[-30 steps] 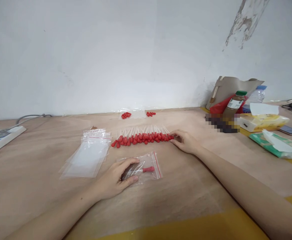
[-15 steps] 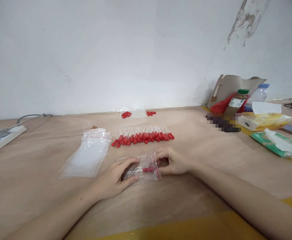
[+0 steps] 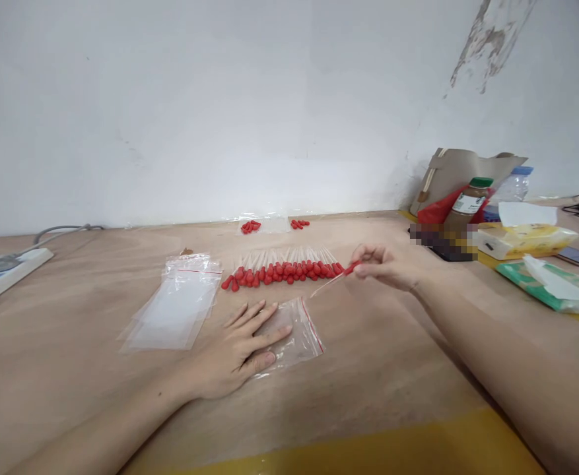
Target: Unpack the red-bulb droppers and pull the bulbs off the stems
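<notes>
My left hand (image 3: 242,349) lies flat with its fingers spread over a clear zip bag (image 3: 294,343) with a red seal line. The bag's left part is hidden under that hand. A red-bulbed dropper (image 3: 352,267) is pinched by its bulb in my right hand (image 3: 378,265), its thin clear tube pointing down and left, above the table to the bag's upper right. Just left of that hand lies a row of droppers (image 3: 284,270), red bulbs toward me and tubes toward the wall.
A stack of clear zip bags (image 3: 173,310) lies left of the row. Behind the row, near the wall, are filled bags with red bulbs (image 3: 250,227). To the right stand a green-capped bottle (image 3: 469,201) and tissue packs (image 3: 527,241). A power strip (image 3: 16,274) is at far left.
My right hand has moved up and right, bringing the dropper out of the bag's open end. My left hand has gone from holding the bag's sides to lying flat on it.
</notes>
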Demonstrator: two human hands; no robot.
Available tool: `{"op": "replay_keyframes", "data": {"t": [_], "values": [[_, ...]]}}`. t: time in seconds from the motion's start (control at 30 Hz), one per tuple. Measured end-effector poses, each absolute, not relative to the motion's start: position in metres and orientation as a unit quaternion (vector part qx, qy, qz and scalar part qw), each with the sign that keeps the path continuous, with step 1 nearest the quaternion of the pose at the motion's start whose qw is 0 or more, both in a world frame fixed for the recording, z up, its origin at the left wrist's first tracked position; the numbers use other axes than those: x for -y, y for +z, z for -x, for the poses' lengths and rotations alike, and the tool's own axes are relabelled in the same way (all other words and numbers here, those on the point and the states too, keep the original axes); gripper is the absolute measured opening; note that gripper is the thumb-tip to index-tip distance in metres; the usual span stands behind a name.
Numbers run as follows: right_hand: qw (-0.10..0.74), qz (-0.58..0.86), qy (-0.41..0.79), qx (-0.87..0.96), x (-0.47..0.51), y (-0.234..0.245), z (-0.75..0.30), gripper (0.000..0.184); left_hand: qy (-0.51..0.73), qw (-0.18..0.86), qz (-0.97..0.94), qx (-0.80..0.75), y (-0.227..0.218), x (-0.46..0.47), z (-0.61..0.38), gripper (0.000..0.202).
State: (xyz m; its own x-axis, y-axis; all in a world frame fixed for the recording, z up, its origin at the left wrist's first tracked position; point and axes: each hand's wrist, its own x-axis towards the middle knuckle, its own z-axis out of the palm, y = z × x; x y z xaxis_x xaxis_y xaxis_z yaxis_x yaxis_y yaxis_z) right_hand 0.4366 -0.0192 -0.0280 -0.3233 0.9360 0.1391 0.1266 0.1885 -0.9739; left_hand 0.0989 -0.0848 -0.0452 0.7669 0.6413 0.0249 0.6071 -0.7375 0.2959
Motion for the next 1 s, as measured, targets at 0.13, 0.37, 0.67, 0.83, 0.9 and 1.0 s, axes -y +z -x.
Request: {"op": "replay_keyframes", "data": {"t": [0.13, 0.37, 0.67, 0.83, 0.9, 1.0], "values": [[0.604, 0.420, 0.417, 0.534, 0.002, -0.028, -0.466, 0.024, 0.054, 0.121, -0.935, -0.330, -0.046, 0.086, -0.099, 0.046], [0.613, 0.469, 0.281, 0.571, -0.006, -0.061, -0.429, 0.025, 0.076, 0.135, -0.912, -0.381, -0.044, 0.090, -0.100, 0.044], [0.435, 0.473, 0.102, 0.759, 0.002, -0.074, -0.411, 0.017, 0.287, 0.197, -0.783, -0.515, -0.052, 0.075, -0.098, 0.029], [0.447, 0.538, 0.038, 0.713, -0.001, -0.075, -0.415, 0.030, 0.221, 0.198, -0.788, -0.539, -0.047, 0.071, -0.099, 0.030], [0.426, 0.572, 0.077, 0.697, -0.004, -0.078, -0.417, 0.042, 0.177, 0.214, -0.795, -0.539, -0.042, 0.074, -0.100, 0.026], [0.411, 0.572, 0.134, 0.697, -0.008, -0.082, -0.419, 0.042, 0.176, 0.227, -0.795, -0.534, -0.033, 0.076, -0.096, 0.026]]}}
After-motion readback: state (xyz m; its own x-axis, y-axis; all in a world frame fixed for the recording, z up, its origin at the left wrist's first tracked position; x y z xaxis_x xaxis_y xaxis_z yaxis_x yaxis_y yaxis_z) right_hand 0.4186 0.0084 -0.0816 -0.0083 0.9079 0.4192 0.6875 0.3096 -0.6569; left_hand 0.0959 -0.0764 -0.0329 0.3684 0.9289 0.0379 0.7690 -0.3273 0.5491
